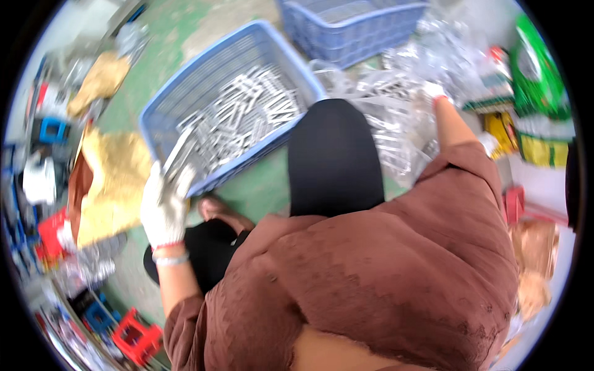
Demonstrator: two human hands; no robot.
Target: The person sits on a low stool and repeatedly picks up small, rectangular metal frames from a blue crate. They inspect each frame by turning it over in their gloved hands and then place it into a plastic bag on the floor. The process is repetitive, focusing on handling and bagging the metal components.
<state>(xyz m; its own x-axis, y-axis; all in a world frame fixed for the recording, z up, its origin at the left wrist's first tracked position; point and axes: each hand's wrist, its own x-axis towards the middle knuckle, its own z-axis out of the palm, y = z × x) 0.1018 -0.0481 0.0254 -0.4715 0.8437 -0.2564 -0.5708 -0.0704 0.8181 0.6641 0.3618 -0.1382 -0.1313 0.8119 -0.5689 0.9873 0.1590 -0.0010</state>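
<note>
My left hand (164, 210), in a white knit glove, is closed around a few slim silver metal strips (178, 151) at the near left corner of a blue plastic basket (162, 102). Many similar short metal pieces (247, 111) lie jumbled inside that basket. Out to the right, my right hand (431, 93), also gloved, reaches to the far edge of a clear plastic bag (396, 164) filled with more silver pieces. Its fingers are small and blurred, so their grip does not show.
A second blue basket (356, 37) stands behind. Crumpled clear plastic (445, 55) and a green sack (539, 68) are at the right. Yellow-tan sheeting (114, 179) lies at the left, with a red stool (137, 337) lower down. My black-clad knee (336, 161) rises between basket and bag.
</note>
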